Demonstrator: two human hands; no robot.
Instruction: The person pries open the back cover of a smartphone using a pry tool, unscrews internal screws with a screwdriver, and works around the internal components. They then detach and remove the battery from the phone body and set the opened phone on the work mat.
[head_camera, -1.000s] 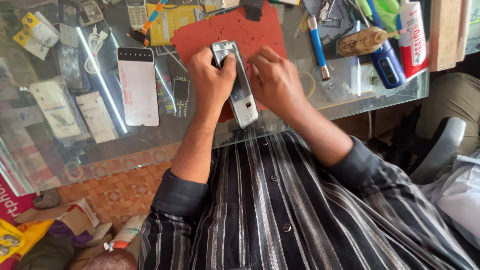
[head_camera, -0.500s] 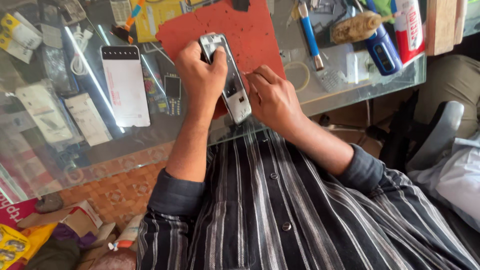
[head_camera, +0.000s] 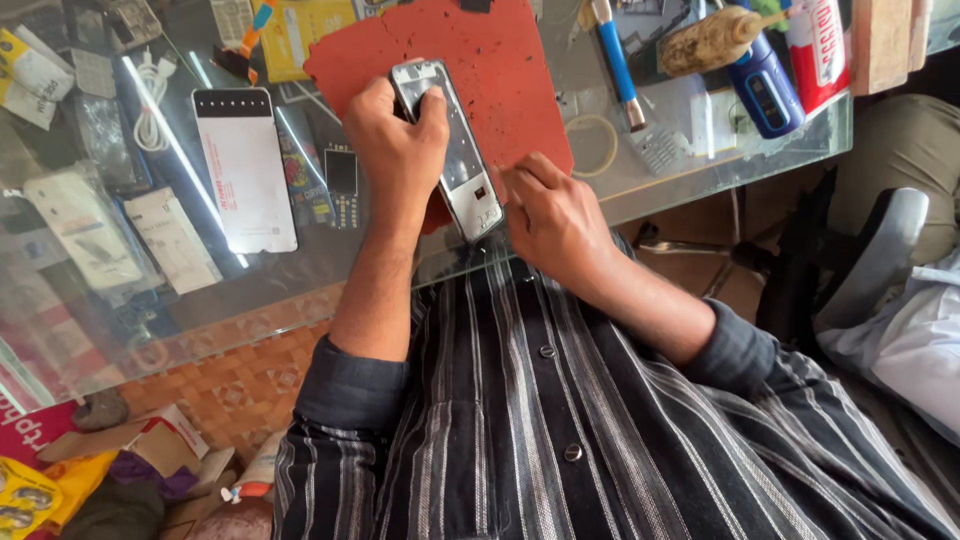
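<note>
At centre frame the left hand (head_camera: 395, 140) grips a silver phone frame (head_camera: 455, 160) over the red mat (head_camera: 510, 70); the right hand (head_camera: 555, 215) pinches its lower end, fingertips hidden, near the glass counter (head_camera: 700, 170) edge.

Phone repair shop (glass counter (head_camera: 700, 170))

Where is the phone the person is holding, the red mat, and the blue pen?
phone (head_camera: 462, 165): head view, on the middle of its silver frame.
red mat (head_camera: 505, 70): head view, on a bare part above the phone.
blue pen (head_camera: 617, 62): head view, on its blue barrel.
</note>
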